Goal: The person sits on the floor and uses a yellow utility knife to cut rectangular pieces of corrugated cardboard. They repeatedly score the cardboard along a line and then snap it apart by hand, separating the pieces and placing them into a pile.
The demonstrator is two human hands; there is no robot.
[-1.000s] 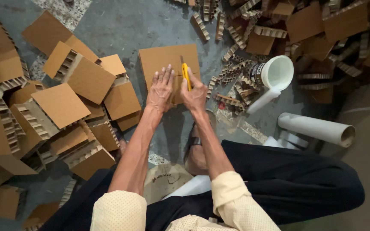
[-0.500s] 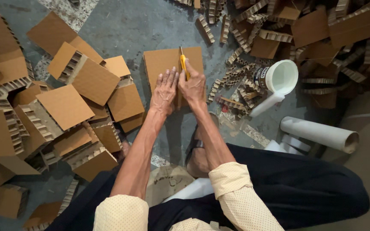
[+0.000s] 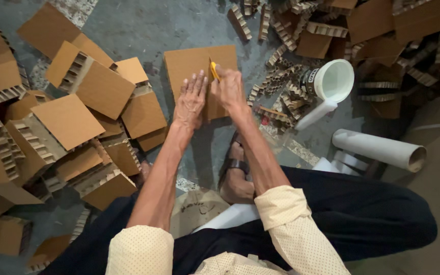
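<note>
A square brown cardboard panel (image 3: 187, 63) lies flat on the grey floor in front of me. My left hand (image 3: 191, 99) presses down on it with fingers spread. My right hand (image 3: 228, 90) grips a yellow utility knife (image 3: 213, 70), whose tip rests on the panel near its middle, just right of my left fingertips. My sandalled foot (image 3: 234, 175) sits below the panel between my forearms.
Honeycomb cardboard blocks (image 3: 70, 119) are piled at the left. Narrow cardboard strips and scraps (image 3: 281, 81) are heaped at the right, next to a white plastic container (image 3: 332, 81) and a cardboard tube (image 3: 380, 148).
My right hand has drawn the knife along the panel toward me, and the view has shifted slightly. My left hand stays pressed on the panel.
</note>
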